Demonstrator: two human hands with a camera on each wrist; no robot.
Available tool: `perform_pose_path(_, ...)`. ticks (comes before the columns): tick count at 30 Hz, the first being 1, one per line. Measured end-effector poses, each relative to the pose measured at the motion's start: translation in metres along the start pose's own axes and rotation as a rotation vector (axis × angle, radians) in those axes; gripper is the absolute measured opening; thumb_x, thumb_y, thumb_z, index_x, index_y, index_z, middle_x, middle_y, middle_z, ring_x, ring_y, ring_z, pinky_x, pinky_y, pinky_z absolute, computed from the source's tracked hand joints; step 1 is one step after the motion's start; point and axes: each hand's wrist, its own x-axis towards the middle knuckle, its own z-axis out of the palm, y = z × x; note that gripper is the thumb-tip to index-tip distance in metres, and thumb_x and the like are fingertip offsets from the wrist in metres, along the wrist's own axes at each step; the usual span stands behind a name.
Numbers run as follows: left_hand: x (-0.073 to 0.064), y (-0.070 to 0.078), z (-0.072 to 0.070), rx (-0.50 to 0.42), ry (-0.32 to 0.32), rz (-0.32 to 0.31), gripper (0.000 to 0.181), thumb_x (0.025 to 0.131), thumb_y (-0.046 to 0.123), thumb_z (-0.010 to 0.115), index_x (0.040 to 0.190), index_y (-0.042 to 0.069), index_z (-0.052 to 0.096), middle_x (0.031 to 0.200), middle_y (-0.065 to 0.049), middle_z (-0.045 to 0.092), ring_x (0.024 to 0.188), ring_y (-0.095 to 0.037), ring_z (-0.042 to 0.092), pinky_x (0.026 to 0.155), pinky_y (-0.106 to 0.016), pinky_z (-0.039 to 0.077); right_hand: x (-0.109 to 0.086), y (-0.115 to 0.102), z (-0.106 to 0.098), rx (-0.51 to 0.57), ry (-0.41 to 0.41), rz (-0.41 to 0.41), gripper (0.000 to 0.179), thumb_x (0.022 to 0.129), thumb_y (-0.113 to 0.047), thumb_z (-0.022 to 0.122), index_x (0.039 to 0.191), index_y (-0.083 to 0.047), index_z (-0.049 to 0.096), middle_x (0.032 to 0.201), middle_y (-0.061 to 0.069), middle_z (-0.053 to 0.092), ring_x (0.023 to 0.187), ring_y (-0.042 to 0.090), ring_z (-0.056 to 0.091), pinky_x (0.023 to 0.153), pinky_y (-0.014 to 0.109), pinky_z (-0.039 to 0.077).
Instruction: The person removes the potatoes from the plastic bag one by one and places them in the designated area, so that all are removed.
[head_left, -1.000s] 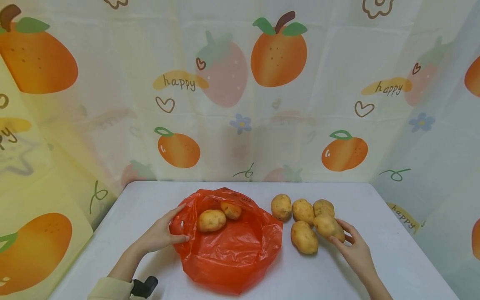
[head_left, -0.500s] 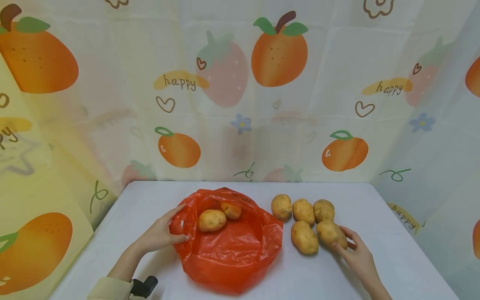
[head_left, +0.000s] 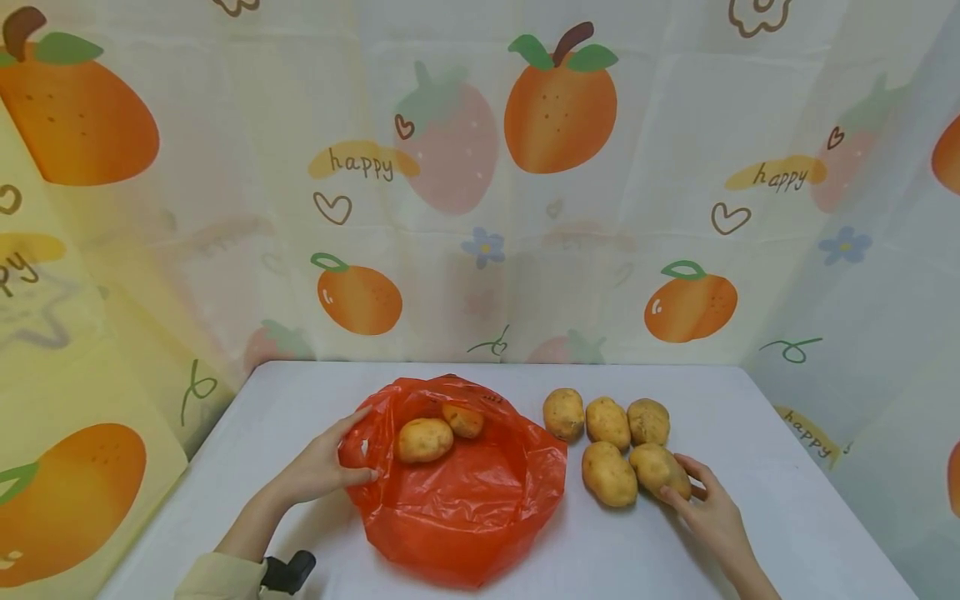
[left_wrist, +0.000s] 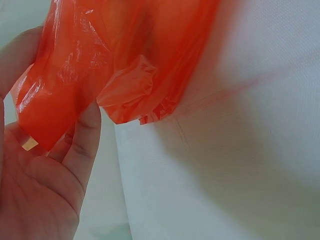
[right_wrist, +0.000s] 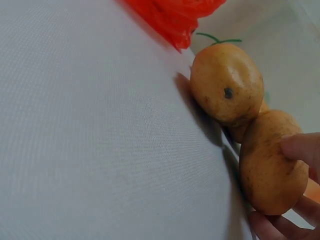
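Observation:
A red plastic bag (head_left: 461, 546) lies with its mouth spread wide, and two potatoes, one of them the larger potato (head_left: 424, 440), rest inside. My left hand (head_left: 324, 465) grips the bag's left edge; the left wrist view shows the thin plastic (left_wrist: 65, 85) between thumb and fingers. On the right, my right hand (head_left: 712, 510) holds a potato (head_left: 657, 468), thumb on the near side and fingers round the far side. In the right wrist view this potato (right_wrist: 270, 165) leans against another potato (right_wrist: 227, 82) that has a dark spot.
Several more potatoes sit close together on the white table (head_left: 780, 467) between the bag and my right hand, one being the nearest potato (head_left: 609, 474). A fruit-print curtain (head_left: 570, 267) hangs behind the table and along both sides.
The potato in my right hand has come slightly toward me, away from the back row, then shifted a little left beside the near potato. My left hand and the bag stay as they were.

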Motion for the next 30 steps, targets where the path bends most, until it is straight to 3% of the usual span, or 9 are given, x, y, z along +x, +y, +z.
perform_pose_path(6,-0.001,0.0007,-0.0012,0.008,0.002,0.035,0.093,0.069,0.033,0.079,0.145,0.019,0.027,0.142,-0.02,0.035,0.122,-0.04,0.041,0.087,-0.047,0.05,0.0012,-0.0009,0.0008,-0.018,-0.001,0.003,0.074,0.083,-0.047,0.062,0.139,-0.009,0.033,0.142,0.023,0.034,0.119,0.047,0.043,0.086,0.047,0.05)
perform_pose_path(13,-0.0019,0.0011,-0.0006,0.022,0.009,0.044,0.091,0.07,0.033,0.078,0.144,0.018,0.029,0.14,-0.02,0.037,0.12,-0.037,0.044,0.089,-0.048,0.049,0.0017,-0.0007,0.0023,-0.052,0.021,-0.077,0.066,0.087,-0.037,0.061,0.138,-0.003,0.034,0.138,0.028,0.035,0.115,0.049,0.046,0.092,0.058,0.041)
perform_pose_path(23,-0.001,-0.0013,0.0017,0.011,0.012,0.017,0.092,0.068,0.035,0.079,0.144,0.021,0.029,0.14,-0.017,0.037,0.12,-0.036,0.044,0.088,-0.047,0.049,0.001,0.0001,0.003,-0.066,0.033,-0.122,0.064,0.089,-0.033,0.06,0.138,-0.001,0.034,0.139,0.029,0.034,0.113,0.05,0.046,0.091,0.06,0.04)
perform_pose_path(30,-0.0005,-0.0028,0.0019,0.019,0.009,0.036,0.092,0.07,0.036,0.078,0.144,0.019,0.028,0.141,-0.019,0.035,0.122,-0.038,0.042,0.089,-0.048,0.049,-0.0016,-0.0037,-0.0006,-0.068,0.039,-0.138,0.061,0.092,-0.033,0.055,0.139,0.0,0.033,0.137,0.029,0.036,0.113,0.051,0.046,0.091,0.057,0.042)
